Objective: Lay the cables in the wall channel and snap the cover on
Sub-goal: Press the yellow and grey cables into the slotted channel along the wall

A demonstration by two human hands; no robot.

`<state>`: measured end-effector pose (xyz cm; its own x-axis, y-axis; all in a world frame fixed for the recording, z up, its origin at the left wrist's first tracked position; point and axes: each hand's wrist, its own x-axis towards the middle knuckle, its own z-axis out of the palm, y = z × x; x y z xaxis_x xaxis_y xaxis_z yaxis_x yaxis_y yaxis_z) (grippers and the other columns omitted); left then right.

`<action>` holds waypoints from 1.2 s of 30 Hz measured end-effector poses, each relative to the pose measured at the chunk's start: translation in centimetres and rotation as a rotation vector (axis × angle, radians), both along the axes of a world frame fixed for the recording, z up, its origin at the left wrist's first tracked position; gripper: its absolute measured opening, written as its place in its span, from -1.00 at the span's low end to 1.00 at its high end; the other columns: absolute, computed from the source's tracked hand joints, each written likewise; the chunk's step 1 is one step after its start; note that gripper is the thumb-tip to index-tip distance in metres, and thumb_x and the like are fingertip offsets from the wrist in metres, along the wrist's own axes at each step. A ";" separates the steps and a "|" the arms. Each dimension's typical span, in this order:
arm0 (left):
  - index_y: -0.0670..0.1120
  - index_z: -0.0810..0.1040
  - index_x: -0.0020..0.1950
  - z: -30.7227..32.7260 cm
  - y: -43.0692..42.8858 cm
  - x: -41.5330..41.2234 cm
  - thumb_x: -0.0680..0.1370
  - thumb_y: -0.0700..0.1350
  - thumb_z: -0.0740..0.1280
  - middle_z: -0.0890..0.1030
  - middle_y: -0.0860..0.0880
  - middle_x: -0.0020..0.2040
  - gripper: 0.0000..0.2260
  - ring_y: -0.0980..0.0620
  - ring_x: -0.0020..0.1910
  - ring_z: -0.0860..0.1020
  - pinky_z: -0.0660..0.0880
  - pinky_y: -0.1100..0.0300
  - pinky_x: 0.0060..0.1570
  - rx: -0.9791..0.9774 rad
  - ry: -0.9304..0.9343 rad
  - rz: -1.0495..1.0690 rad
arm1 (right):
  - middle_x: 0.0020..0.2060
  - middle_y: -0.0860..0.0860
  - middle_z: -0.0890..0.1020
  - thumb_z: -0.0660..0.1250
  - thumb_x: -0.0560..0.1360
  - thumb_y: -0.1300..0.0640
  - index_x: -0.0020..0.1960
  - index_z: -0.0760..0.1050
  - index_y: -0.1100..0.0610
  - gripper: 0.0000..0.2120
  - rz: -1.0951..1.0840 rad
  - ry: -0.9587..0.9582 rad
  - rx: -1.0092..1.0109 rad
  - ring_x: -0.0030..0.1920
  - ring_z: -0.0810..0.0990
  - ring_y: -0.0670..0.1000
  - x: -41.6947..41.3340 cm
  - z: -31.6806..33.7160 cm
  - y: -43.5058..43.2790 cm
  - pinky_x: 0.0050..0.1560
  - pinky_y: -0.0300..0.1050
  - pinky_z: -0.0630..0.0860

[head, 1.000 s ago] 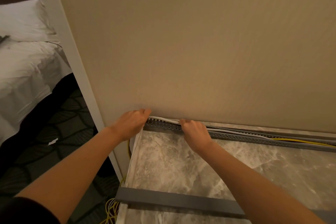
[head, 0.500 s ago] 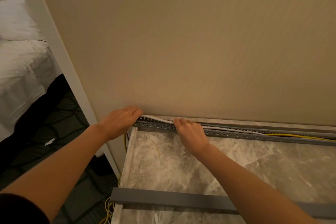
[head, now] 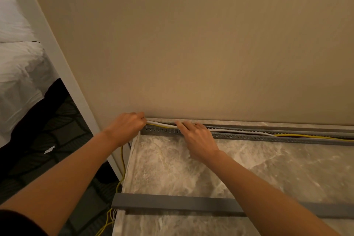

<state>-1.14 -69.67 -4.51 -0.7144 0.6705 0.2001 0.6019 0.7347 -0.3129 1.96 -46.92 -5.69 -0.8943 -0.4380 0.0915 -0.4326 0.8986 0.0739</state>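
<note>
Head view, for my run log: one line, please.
left hand: grips white cable at channel end | right hand: fingers press cable into channel | cover: off, on marble top

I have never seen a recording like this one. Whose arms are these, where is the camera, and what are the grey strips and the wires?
There is no machine here: these are a person's two bare arms, filmed by one camera worn on the head, which looks forward and down. A grey slotted channel runs along the foot of the wall, at the back of a marble top. A white cable and a yellow cable lie in it. The right hand presses straight fingers on the white cable. The left hand is curled at the channel's left end; whether it grips the cable is hidden. The grey cover lies loose on the marble, nearer the person, not yet fitted.
</note>
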 end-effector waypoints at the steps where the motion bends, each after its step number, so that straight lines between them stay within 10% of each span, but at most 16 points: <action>1: -0.10 0.54 -0.52 0.1 0.2 0.1 -0.19 -0.31 0.63 0.50 -0.02 -0.54 -0.61 0.05 -0.69 0.43 0.24 0.33 -0.77 -0.013 0.005 0.001 | 0.02 0.10 0.66 0.50 0.18 0.29 0.28 0.48 0.17 -0.34 -0.013 -0.047 -0.013 -0.12 0.68 0.09 0.1 0.2 0.0 -0.15 -0.16 0.57; 4: -0.14 0.54 -0.52 0.1 0.7 0.4 -0.18 -0.33 0.63 0.50 -0.05 -0.53 -0.63 0.04 -0.68 0.43 0.26 0.31 -0.78 -0.033 -0.011 0.027 | 0.36 0.09 0.42 0.14 0.50 0.35 0.46 0.21 0.12 -0.46 -0.065 -0.119 -0.068 0.20 0.54 0.18 -0.1 0.9 -0.1 0.05 0.00 0.46; 8: -0.15 0.57 -0.46 -0.1 1.4 0.7 -0.12 -0.29 0.65 0.52 -0.07 -0.50 -0.63 0.00 -0.64 0.46 0.30 0.28 -0.76 -0.025 -0.037 0.055 | 0.06 0.20 0.59 0.10 0.49 0.36 0.18 0.44 0.19 -0.69 -0.117 -0.110 -0.067 0.04 0.57 0.23 -0.8 1.4 -0.3 -0.18 -0.04 0.34; 14: -0.09 0.52 -0.47 0.1 5.8 0.5 -0.11 -0.24 0.64 0.51 -0.03 -0.49 -0.63 0.00 -0.58 0.51 0.30 0.27 -0.73 -0.058 -0.050 -0.054 | -0.42 0.10 0.57 0.22 0.21 0.34 -0.33 0.62 0.16 -0.78 -0.050 0.043 -0.113 -0.39 0.59 0.14 -1.1 0.9 -0.6 -0.46 -0.20 0.41; 22: -0.12 0.50 -0.58 0.5 7.5 1.1 -0.14 -0.25 0.57 0.50 -0.05 -0.50 -0.71 -0.01 -0.58 0.49 0.24 0.29 -0.74 -0.032 -0.079 0.009 | -0.25 0.06 0.66 0.57 -0.04 0.25 -0.05 0.65 0.24 -0.46 -0.013 0.124 -0.028 -0.32 0.65 0.03 0.5 -1.5 2.8 -0.41 -0.25 0.52; 27: -0.26 0.56 0.06 1.0 9.8 1.7 0.51 -0.25 0.20 0.46 -0.19 0.15 -0.79 -0.17 0.11 0.47 0.37 0.05 -0.19 -0.062 -0.248 0.293 | -0.19 0.05 0.63 0.20 0.25 0.15 0.01 0.63 0.24 -0.58 0.022 0.169 -0.012 -0.18 0.56 0.05 0.3 -1.7 3.4 -0.15 -0.15 0.53; 31: -0.24 0.45 0.20 1.0 10.0 1.7 0.54 -0.29 0.11 0.47 -0.20 0.19 -0.73 -0.16 0.18 0.45 0.42 0.02 0.02 -0.110 -0.274 0.311 | -0.32 0.04 0.65 0.43 0.06 0.07 -0.09 0.65 0.27 -0.54 -0.003 0.056 -0.001 -0.37 0.62 0.03 0.7 -1.4 3.5 -0.31 -0.27 0.54; 36: -0.19 0.35 0.27 0.0 10.3 2.2 0.55 -0.25 0.10 0.51 -0.15 0.19 -0.71 -0.15 0.14 0.51 0.44 0.06 -0.02 -0.072 -0.297 0.275 | -0.40 0.06 0.61 0.10 0.19 0.06 -0.22 0.64 0.23 -0.59 -0.069 -0.005 -0.103 -0.43 0.59 0.05 1.4 -1.2 2.7 -0.34 -0.26 0.52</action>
